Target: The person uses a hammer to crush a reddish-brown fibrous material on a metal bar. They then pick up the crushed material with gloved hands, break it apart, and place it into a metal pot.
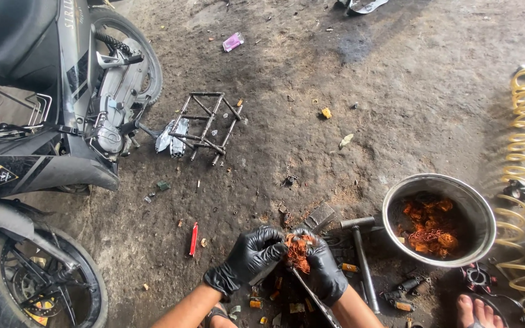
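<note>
Both my hands wear black gloves and meet low in the middle of the view. My left hand (251,256) and my right hand (323,267) are closed together on a tangled bundle of copper wire (299,250). A thin metal rod (314,299) slants down from under the bundle, along my right hand. Just to the right a hammer (363,258) lies on the dirty floor. Further right stands a round steel bowl (475,203) with more clumps of copper wire (429,231) inside.
A grey motorcycle (44,133) fills the left side. A small metal frame (205,124) lies on the floor beyond my hands, a red pen-like item (194,238) to their left. A yellow coiled hose (521,170) runs down the right edge. A bare foot (480,311) shows bottom right.
</note>
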